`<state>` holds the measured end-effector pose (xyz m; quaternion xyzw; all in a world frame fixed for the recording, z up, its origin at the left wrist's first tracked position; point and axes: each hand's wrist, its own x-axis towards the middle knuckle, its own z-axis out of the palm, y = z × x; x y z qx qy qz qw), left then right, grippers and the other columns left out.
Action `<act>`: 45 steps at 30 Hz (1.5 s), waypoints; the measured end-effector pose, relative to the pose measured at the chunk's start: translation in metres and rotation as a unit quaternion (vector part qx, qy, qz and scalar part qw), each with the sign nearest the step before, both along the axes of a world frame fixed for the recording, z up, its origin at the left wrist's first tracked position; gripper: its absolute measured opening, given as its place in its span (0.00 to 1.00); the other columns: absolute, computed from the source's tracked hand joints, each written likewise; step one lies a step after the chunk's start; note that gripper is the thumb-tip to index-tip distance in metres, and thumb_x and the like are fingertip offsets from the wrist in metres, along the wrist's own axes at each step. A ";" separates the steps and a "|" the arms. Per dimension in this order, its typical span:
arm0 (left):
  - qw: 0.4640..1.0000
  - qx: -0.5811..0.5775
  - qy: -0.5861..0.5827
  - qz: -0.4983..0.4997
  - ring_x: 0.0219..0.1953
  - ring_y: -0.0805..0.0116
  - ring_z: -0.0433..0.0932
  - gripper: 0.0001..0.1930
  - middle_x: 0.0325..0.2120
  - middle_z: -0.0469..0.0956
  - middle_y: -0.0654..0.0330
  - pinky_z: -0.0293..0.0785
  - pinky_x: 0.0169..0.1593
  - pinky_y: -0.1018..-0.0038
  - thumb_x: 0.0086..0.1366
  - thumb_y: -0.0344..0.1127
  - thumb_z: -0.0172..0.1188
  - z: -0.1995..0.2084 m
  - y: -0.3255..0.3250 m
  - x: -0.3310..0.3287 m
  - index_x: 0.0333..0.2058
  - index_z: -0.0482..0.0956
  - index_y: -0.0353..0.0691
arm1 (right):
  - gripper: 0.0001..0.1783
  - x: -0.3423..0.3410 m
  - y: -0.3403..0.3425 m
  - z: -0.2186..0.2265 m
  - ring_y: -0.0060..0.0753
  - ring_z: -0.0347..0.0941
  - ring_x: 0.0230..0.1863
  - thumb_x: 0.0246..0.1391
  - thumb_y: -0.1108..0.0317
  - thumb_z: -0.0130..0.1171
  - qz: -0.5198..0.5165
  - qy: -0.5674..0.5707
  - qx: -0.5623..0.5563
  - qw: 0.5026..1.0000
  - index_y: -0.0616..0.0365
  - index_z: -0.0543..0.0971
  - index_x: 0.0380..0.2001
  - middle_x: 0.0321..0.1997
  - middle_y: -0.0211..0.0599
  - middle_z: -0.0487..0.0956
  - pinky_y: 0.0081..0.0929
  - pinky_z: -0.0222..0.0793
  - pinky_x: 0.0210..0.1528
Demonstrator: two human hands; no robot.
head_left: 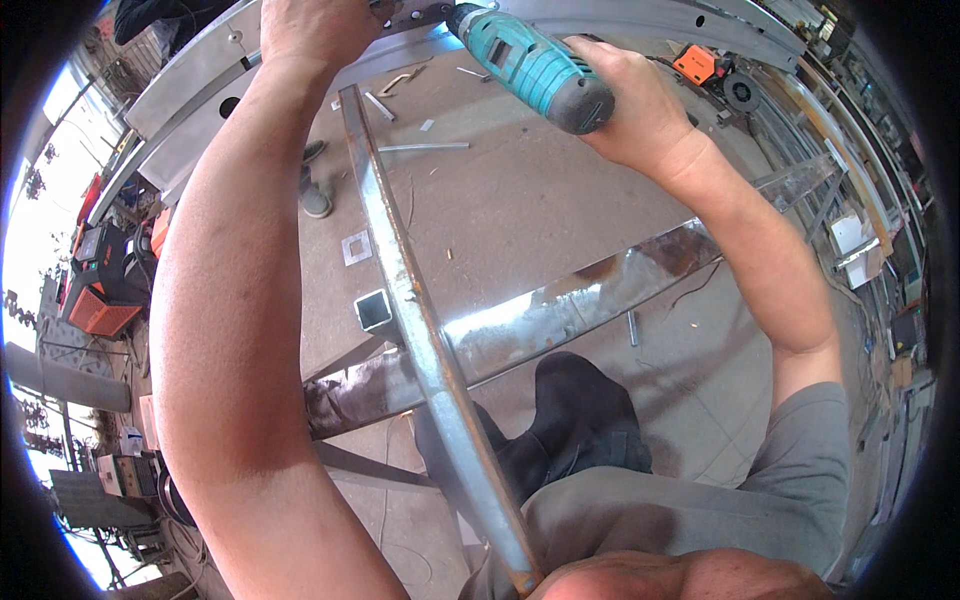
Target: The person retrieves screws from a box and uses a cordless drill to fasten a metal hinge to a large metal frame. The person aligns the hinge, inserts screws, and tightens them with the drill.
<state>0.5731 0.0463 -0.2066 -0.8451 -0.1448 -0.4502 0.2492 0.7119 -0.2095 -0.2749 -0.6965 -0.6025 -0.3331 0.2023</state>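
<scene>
My right hand [640, 115] is wrapped round a teal and black cordless drill [520, 65]. The drill's nose points up and left, close to a long grey metal beam [650, 20] with holes in it. A bluish glow lies on the beam beside the chuck. My left hand [318, 35] is at the beam, left of the drill. Its fingertips are partly cut off by the upper edge, and a small dark thing shows beside them, too unclear to name. Whether the drill's tip touches the beam is hard to make out.
Below my arms, a narrow steel bar [408, 300] crosses a wider steel beam [570, 305], near my legs. A square tube end [374, 312] stands beside them. Orange-black machines [100, 285] are at left, another orange one [697, 64] at right. Another person's shoe [316, 202] shows beyond.
</scene>
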 end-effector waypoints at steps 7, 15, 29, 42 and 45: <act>1.000 -0.010 0.006 0.003 0.57 0.51 0.75 0.28 0.48 0.79 0.49 0.67 0.63 0.58 0.53 0.45 0.74 0.000 0.000 0.001 0.48 0.76 0.36 | 0.18 -0.002 0.003 -0.006 0.58 0.82 0.42 0.44 0.66 0.71 0.007 0.017 0.006 1.000 0.57 0.76 0.38 0.37 0.50 0.84 0.49 0.79 0.45; 1.000 -0.011 -0.005 -0.002 0.58 0.52 0.75 0.28 0.49 0.78 0.50 0.66 0.64 0.58 0.53 0.45 0.75 0.000 -0.001 0.002 0.48 0.76 0.37 | 0.18 -0.003 0.000 -0.003 0.57 0.82 0.43 0.47 0.68 0.69 0.021 0.022 0.013 0.999 0.57 0.77 0.42 0.38 0.51 0.84 0.49 0.79 0.46; 1.000 -0.011 -0.014 -0.001 0.58 0.53 0.76 0.28 0.49 0.80 0.51 0.66 0.64 0.57 0.52 0.45 0.75 -0.002 0.005 0.003 0.48 0.77 0.39 | 0.35 -0.006 -0.002 0.001 0.51 0.83 0.51 0.55 0.55 0.73 0.012 0.066 -0.002 0.998 0.60 0.75 0.62 0.51 0.50 0.84 0.39 0.81 0.52; 0.999 -0.004 -0.026 -0.019 0.57 0.53 0.76 0.28 0.47 0.80 0.51 0.67 0.62 0.58 0.50 0.47 0.76 -0.003 0.006 0.003 0.46 0.77 0.40 | 0.25 -0.011 -0.001 0.001 0.56 0.82 0.46 0.50 0.72 0.66 0.030 0.085 -0.001 0.996 0.58 0.77 0.53 0.42 0.52 0.85 0.46 0.80 0.50; 0.999 -0.006 -0.028 -0.024 0.56 0.53 0.76 0.27 0.46 0.80 0.51 0.68 0.61 0.58 0.50 0.47 0.75 -0.003 0.006 0.003 0.45 0.77 0.40 | 0.18 -0.012 0.000 0.003 0.57 0.82 0.45 0.50 0.72 0.65 0.036 0.084 -0.001 0.996 0.60 0.79 0.46 0.39 0.53 0.85 0.46 0.80 0.49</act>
